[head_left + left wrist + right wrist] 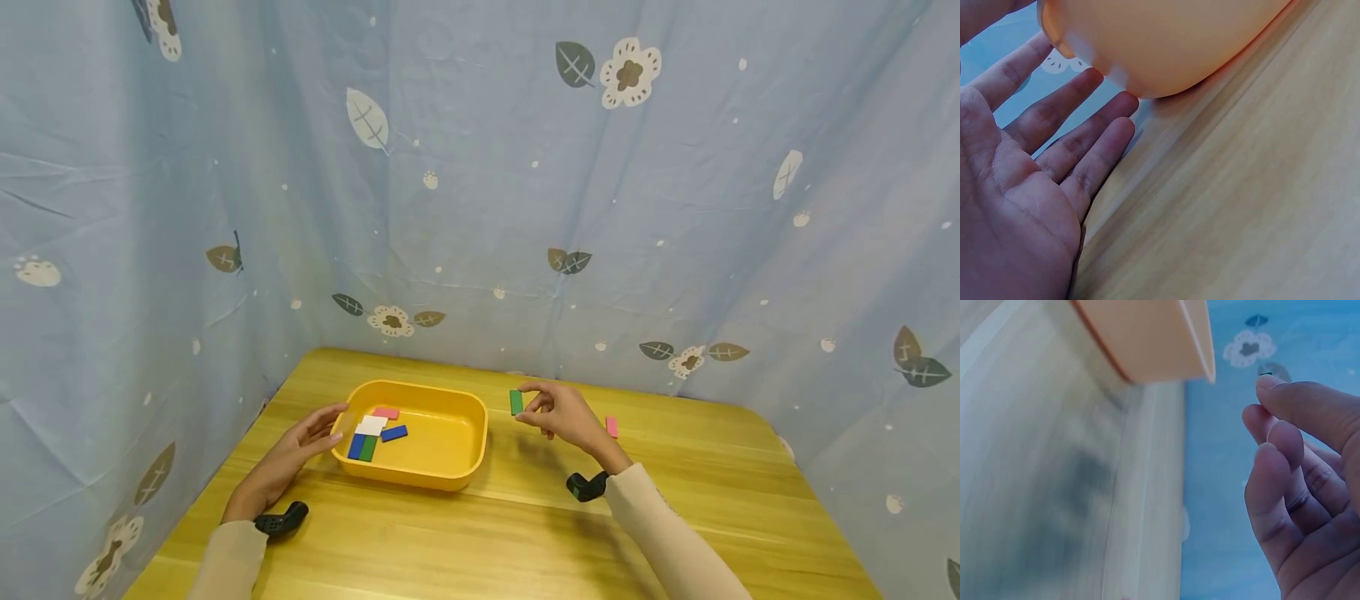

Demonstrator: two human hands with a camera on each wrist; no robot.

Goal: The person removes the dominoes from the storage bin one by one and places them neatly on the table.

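Observation:
My right hand (562, 415) pinches a green rectangular block (516, 402) between thumb and fingertips, held above the table just right of a yellow tray (420, 477). Only a sliver of the green block (1265, 374) shows past the thumb in the right wrist view. My left hand (296, 450) is at the tray's left end, its fingers spread and nearly straight, fingertips right at the outer wall (1166, 50) in the left wrist view. Inside the tray, at its left side, lie a pink block (386, 413), white pieces (372, 425), blue blocks (394, 433) and another green block (367, 448).
A pink block (612, 427) lies on the wooden table (420, 542) to the right of my right hand. Blue patterned curtains (480, 208) hang behind the table and along both sides. Each wrist carries a black camera mount (282, 520).

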